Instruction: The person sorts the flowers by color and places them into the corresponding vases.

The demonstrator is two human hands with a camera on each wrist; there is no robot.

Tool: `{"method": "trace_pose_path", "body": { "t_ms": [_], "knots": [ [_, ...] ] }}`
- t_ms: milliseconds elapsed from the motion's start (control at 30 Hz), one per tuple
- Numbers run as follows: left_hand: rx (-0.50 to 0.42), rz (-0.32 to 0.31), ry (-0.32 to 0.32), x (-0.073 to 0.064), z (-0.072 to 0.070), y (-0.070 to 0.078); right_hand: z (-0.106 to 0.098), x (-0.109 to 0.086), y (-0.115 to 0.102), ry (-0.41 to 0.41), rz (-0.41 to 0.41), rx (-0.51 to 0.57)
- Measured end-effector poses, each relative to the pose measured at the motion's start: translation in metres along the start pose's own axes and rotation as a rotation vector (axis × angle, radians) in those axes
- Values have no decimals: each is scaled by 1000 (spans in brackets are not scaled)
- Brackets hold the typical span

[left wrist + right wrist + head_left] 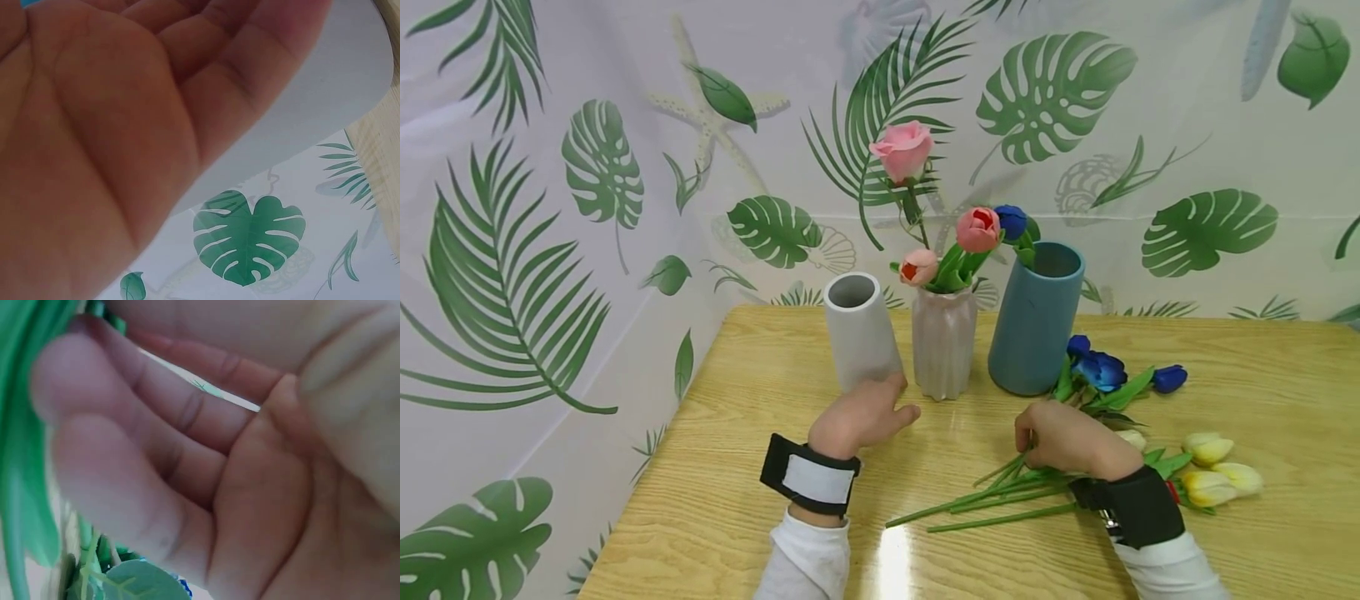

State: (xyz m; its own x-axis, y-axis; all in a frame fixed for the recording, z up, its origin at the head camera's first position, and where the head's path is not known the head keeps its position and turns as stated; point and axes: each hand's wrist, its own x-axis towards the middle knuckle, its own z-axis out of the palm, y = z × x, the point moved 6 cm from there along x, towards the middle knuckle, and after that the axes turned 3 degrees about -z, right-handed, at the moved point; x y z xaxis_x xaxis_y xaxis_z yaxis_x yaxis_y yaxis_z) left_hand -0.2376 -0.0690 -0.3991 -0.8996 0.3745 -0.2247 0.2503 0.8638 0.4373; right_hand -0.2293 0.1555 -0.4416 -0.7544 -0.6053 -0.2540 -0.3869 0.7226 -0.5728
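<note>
My left hand is at the foot of the white vase, its fingers loosely extended beside the vase wall. In the left wrist view, the palm lies in front of the pale vase side. My right hand is bent down over flower stems on the table. Its thumb and index finger pinch a green flower stem, while the other fingers curl inward in the right wrist view. White-yellow tulips lie to the right of this hand. Blue flowers lie just beyond it.
Between the hands, farther back, a pinkish ribbed vase holds a pink rose and pink tulips. To its right stands a blue-grey vase with a blue flower by its rim. A leaf-printed cloth hangs behind the wooden table.
</note>
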Motion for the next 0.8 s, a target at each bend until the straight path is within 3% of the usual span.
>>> {"method": "trace_pose_path", "body": {
  "t_ms": [100,333,500,633,800],
  "knots": [
    [-1,-2,-1,0,0,-1,-1,1,-2,20,-30,-21],
    [4,-6,-8,0,1,-1,-3,4,-2,70,-14,-34],
    [0,-7,-4,0,0,-1,-9,4,-4,161,-36,-65],
    [1,-10,-6,0,0,-1,-15,2,-4,266,-13,26],
    [0,-12,-6,-1,-1,-1,-23,-1,-1,496,64,216]
  ]
}}
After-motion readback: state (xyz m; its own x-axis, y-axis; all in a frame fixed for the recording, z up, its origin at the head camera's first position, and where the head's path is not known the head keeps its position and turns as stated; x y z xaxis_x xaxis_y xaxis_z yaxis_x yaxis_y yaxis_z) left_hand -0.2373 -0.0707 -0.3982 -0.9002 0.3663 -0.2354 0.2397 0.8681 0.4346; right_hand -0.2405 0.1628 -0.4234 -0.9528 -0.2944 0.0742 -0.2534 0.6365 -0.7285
